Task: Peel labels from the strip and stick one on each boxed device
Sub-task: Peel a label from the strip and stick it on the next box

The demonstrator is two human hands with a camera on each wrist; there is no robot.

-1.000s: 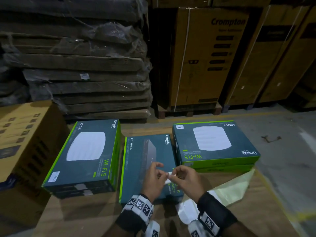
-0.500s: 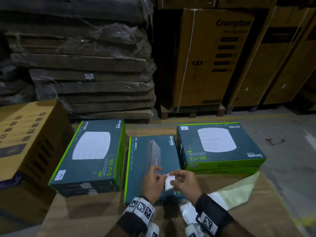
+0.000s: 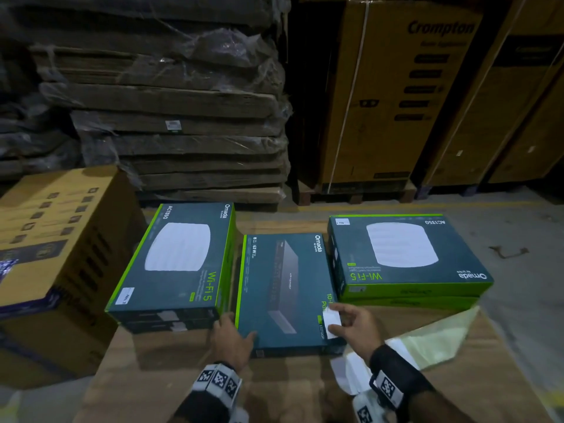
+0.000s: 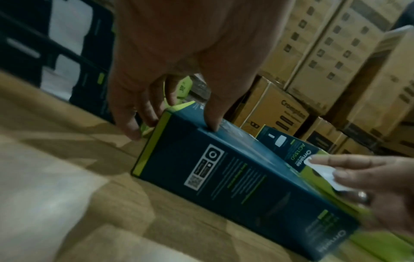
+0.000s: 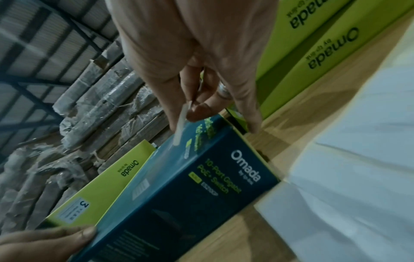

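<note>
Label [image 3: 332, 323]: now free of the strip, pinched between thumb and fingers of the right hand [image 3: 355, 328], hanging just over the middle box [image 3: 283, 288] at its 5 o'clock corner; not yet stuck down.
Left hand [image 3: 233, 337]: gone from the label to the middle box's 7 o'clock corner, thumb on top, fingers down the side, steadying it.
Against a second ago: then both hands met over the box, working the label loose; now they are apart, one on each near corner.
Meaning: peeling is over, sticking comes next, I judge.
Other boxes: left box [image 3: 180, 261] at 10 o'clock and right box [image 3: 403, 254] at 2 o'clock each already carry a small white label.
Strip [image 3: 351, 370]: lying on the surface at 5 o'clock, by the right wrist.
</note>
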